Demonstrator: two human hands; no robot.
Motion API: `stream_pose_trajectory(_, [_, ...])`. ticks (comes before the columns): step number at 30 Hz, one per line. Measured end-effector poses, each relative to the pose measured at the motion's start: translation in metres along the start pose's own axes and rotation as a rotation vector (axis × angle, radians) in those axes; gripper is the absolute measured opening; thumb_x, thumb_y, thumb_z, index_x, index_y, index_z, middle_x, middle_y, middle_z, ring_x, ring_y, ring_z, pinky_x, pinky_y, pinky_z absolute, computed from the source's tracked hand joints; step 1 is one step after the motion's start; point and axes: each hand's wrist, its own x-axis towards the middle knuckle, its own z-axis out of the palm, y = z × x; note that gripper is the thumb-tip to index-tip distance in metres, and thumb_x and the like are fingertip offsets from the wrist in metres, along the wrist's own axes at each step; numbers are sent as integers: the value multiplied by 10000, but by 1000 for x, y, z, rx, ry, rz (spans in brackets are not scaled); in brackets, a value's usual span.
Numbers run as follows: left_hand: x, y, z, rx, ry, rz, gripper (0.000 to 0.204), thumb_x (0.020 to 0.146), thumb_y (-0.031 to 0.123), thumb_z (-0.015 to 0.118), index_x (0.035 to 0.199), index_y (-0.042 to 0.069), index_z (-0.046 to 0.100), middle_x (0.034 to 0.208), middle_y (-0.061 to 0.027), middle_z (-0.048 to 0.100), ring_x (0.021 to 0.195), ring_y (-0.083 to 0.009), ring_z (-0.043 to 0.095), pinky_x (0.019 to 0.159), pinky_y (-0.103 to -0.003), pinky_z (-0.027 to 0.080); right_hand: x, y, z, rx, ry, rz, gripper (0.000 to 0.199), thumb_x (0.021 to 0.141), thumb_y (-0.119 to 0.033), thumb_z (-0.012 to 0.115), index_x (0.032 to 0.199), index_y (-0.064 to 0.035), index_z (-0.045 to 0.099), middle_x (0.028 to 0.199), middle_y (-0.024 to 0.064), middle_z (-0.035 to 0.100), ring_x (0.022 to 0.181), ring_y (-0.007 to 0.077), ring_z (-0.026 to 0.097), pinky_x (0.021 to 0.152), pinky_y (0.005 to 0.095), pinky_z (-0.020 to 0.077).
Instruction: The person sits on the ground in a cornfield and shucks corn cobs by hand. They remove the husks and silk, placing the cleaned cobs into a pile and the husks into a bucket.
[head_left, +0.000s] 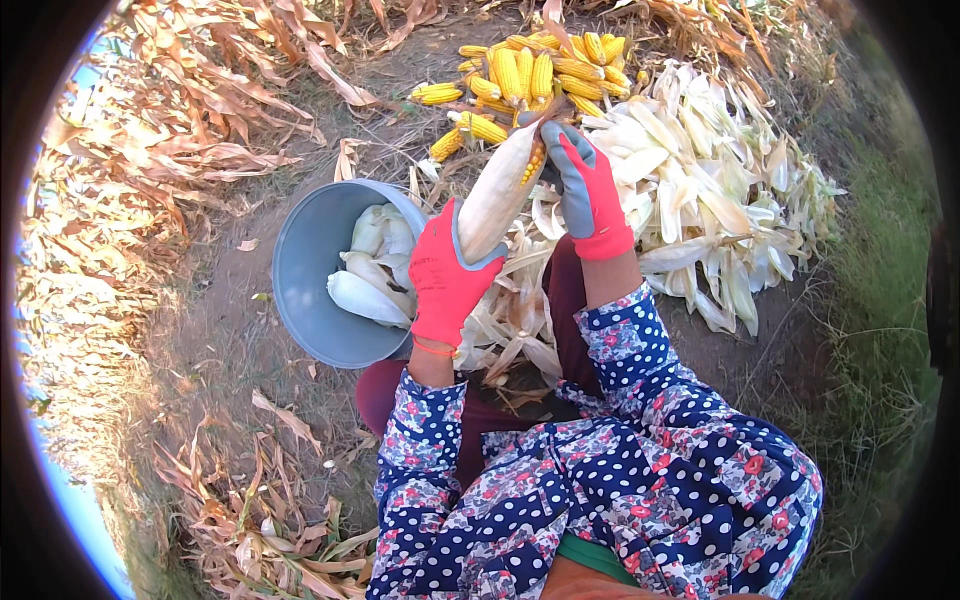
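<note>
Dry soil (225,300) below, a possible slip above

The left hand (450,262) grips the butt of a pale-husked corn ear (493,197), held up between the grey bucket (298,275) and the pile of loose husks (700,180). The right hand (592,185) closes on the tip, where yellow kernels (534,163) show; its fingertips are hidden, so how firm its hold is cannot be judged. A hard tug could slide the ear from the left hand, or the dry-looking tip could tear short.

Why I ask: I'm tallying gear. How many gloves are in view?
2: the left glove around the near end of the corn ear, and the right glove at its far end. No others show.
</note>
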Motion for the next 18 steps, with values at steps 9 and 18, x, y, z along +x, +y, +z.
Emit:
stream_pose_trajectory(9, [-1, -5, 2, 5, 31, 51, 885, 606, 281, 830, 1356, 47, 423, 1224, -160, 547, 1122, -314, 538, 945, -421, 421, 3, 23, -16, 279, 1, -31, 204, 935, -257, 605, 1010, -70, 635, 898, 4, 651, 788, 80, 613, 706, 234, 497])
stream_pose_trajectory(18, [-1, 3, 11, -1225, -232, -387, 608, 837, 159, 702, 1342, -3, 404, 1245, -79, 542, 1119, -175, 533, 932, -319, 446, -3, 63, 13, 1168, -299, 243, 301, 1009, -239, 404, 1184, -54, 565, 1179, 96, 625, 1104, 249, 585, 990, 410, 454])
